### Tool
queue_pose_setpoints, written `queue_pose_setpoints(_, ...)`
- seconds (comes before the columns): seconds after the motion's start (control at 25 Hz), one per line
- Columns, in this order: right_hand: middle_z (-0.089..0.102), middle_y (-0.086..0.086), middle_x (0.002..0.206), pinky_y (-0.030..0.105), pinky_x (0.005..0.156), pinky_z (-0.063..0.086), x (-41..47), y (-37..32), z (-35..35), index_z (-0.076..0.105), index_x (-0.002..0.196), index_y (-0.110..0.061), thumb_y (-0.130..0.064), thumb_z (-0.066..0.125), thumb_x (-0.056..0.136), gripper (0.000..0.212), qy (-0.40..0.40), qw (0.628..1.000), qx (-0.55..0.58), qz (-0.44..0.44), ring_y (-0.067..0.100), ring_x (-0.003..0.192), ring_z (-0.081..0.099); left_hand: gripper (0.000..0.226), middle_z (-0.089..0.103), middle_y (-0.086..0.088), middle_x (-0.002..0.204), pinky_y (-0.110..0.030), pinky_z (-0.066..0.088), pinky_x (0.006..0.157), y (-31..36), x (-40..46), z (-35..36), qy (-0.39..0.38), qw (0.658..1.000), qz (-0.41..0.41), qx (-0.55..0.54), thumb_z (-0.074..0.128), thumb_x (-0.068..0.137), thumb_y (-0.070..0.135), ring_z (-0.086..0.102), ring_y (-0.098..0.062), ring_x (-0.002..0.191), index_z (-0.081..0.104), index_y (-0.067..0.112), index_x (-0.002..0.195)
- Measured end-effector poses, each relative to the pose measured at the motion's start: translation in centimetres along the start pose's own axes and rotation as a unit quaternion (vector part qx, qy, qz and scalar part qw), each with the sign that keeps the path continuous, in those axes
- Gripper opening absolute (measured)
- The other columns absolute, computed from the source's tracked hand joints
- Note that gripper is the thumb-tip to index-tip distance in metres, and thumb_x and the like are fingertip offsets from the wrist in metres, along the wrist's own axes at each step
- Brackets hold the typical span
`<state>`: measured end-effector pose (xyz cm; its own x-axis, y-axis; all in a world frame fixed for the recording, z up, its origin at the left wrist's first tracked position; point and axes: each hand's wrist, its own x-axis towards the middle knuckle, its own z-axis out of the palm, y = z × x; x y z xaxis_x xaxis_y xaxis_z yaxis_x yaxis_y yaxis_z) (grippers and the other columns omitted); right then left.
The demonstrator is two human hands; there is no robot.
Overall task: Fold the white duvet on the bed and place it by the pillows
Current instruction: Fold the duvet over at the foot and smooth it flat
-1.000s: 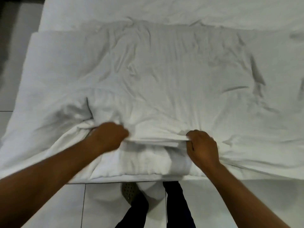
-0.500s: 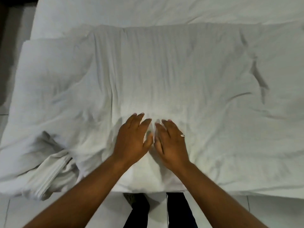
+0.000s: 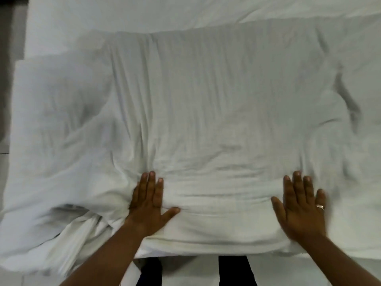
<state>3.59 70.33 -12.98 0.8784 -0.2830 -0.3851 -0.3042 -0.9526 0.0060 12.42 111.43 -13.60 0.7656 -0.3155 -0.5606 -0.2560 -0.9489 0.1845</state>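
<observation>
The white duvet [image 3: 216, 104] lies folded over itself across the bed, wrinkled, with its near edge at the mattress side. My left hand [image 3: 149, 200] rests flat on the duvet near that edge, fingers spread, beside a bunched fold on the left. My right hand [image 3: 301, 205] presses flat on the duvet further right, fingers apart, a ring on one finger. Neither hand grips the cloth. No pillows are in view.
The bed sheet [image 3: 123, 13] shows bare beyond the duvet's far edge. A bunched corner of duvet [image 3: 76, 240] hangs over the near left side. Tiled floor [image 3: 299, 271] and my dark trouser legs [image 3: 233, 271] are below the bed edge.
One second ago both hands gripped the near edge. They then lay flat together at the middle. Now they have slid apart, left hand leftward and right hand rightward, across the duvet.
</observation>
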Motion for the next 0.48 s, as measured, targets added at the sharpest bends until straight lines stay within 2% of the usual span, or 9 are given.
queue_pose_setpoints(0.12,0.003,0.013,0.165,0.065,0.115,0.009,0.4,-6.2,-0.8,0.015,0.155,-0.009,-0.065,0.014,0.092,0.084,-0.016,0.985,0.08,0.153,0.034,0.151,0.003,0.107,-0.039,-0.004,0.155,-0.034,-0.03,0.111,-0.2,0.9,0.0,-0.02,0.999,-0.002,-0.04,0.016,0.076,0.088,-0.035,-0.024,0.143,-0.036,0.025,0.144)
queue_pose_setpoints(0.2,0.004,0.019,0.164,0.066,0.114,0.012,-0.3,-15.0,-1.1,0.015,0.155,-0.005,-0.063,0.023,0.096,0.083,-0.031,0.977,0.119,0.174,0.037,0.151,0.004,0.108,-0.051,-0.003,0.147,-0.034,-0.038,0.104,-0.8,1.2,-0.6,-0.047,0.997,0.012,-0.054,0.021,0.076,0.087,-0.049,-0.023,0.134,-0.046,0.027,0.136)
queue_pose_setpoints(0.24,0.004,0.018,0.164,0.064,0.116,0.011,-1.3,-19.9,-1.0,0.016,0.155,-0.006,-0.054,0.03,0.099,0.075,-0.026,0.98,0.129,0.149,0.036,0.151,0.004,0.109,-0.05,-0.006,0.147,-0.037,-0.034,0.107,-1.2,1.0,-1.6,-0.072,0.996,0.039,-0.043,0.03,0.08,0.082,-0.048,-0.026,0.134,-0.041,0.025,0.14)
queue_pose_setpoints(0.28,0.004,0.014,0.165,0.06,0.118,0.009,-2.5,-24.4,-1.0,0.017,0.156,-0.011,-0.047,0.033,0.101,0.068,-0.019,0.981,0.149,0.124,0.032,0.152,0.003,0.105,-0.042,-0.01,0.152,-0.04,-0.025,0.113,-1.9,0.5,-3.1,-0.093,0.991,0.085,-0.037,0.039,0.086,0.071,-0.041,-0.029,0.139,-0.029,0.019,0.148)
queue_pose_setpoints(0.32,0.005,0.009,0.165,0.056,0.12,0.005,-3.8,-28.4,-0.9,0.019,0.156,-0.016,-0.043,0.031,0.102,0.061,-0.018,0.976,0.184,0.112,0.027,0.152,0.002,0.093,-0.028,-0.015,0.159,-0.041,-0.012,0.119,-2.9,-0.8,-5.1,-0.085,0.985,0.145,-0.048,0.047,0.092,0.055,-0.026,-0.032,0.146,-0.009,0.014,0.154)
queue_pose_setpoints(0.36,0.005,0.005,0.166,0.053,0.12,0.0,-4.9,-31.4,-1.1,0.02,0.155,-0.021,-0.042,0.028,0.104,0.056,-0.021,0.968,0.226,0.108,0.023,0.153,0.001,0.077,-0.009,-0.018,0.163,-0.042,0.002,0.122,-4.6,-2.1,-7.1,-0.032,0.975,0.21,-0.06,0.05,0.095,0.041,-0.009,-0.033,0.151,0.013,0.01,0.154)
queue_pose_setpoints(0.4,0.005,0.002,0.166,0.051,0.12,-0.003,-5.8,-33.8,-1.2,0.021,0.155,-0.024,-0.042,0.024,0.104,0.054,-0.023,0.959,0.262,0.105,0.02,0.153,-0.001,0.065,0.007,-0.019,0.163,-0.043,0.012,0.121,-6.9,-3.7,-8.7,0.059,0.965,0.248,-0.062,0.053,0.094,0.033,0.005,-0.034,0.151,0.03,0.009,0.15)
queue_pose_setpoints(0.48,0.004,0.001,0.166,0.052,0.12,-0.004,-7.4,-38.2,-1.4,0.02,0.155,-0.028,-0.05,0.018,0.1,0.059,-0.025,0.947,0.306,0.089,0.02,0.153,-0.004,0.062,0.026,-0.017,0.159,-0.046,0.023,0.116,-13.4,-7.4,-11.2,0.23,0.946,0.225,-0.044,0.057,0.089,0.045,0.02,-0.034,0.149,0.045,0.014,0.141)
